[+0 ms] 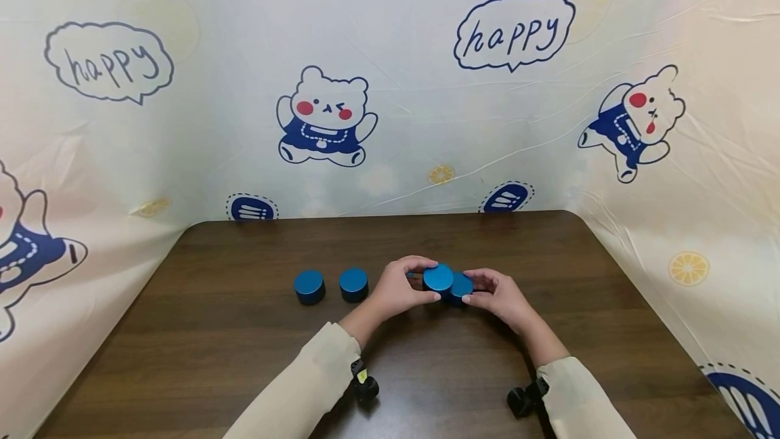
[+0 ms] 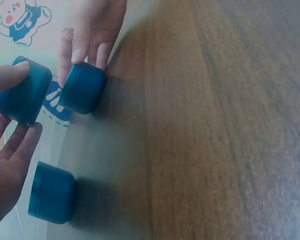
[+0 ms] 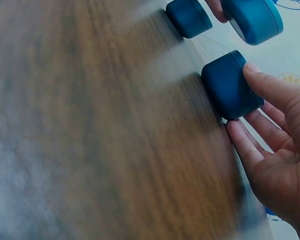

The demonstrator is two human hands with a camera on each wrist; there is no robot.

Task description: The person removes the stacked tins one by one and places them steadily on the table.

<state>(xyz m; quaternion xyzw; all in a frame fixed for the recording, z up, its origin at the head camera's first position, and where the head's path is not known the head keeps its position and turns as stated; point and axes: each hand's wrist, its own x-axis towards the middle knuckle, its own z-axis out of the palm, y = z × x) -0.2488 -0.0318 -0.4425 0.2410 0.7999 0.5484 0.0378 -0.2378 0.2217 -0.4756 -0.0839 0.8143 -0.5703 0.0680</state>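
Note:
My left hand (image 1: 396, 288) pinches a small round blue lidded container (image 1: 438, 278) between thumb and fingers, raised off the table. Just to its right, my right hand (image 1: 501, 298) grips a second such container (image 1: 461, 288) by its sides. That one stands upright on the table in the right wrist view, where the seam of its lid (image 3: 238, 59) shows. In the head view the raised container partly overlaps it. A sliver of another blue container (image 1: 410, 275) shows inside the curve of my left hand, the remainder hidden behind the fingers.
Two more blue containers, the far left one (image 1: 309, 287) and its neighbour (image 1: 354, 284), stand on the brown wooden table (image 1: 183, 358) left of my left hand. A printed cloth (image 1: 414, 120) hangs behind the table and along its sides. A small black camera (image 1: 366, 388) sits at each wrist.

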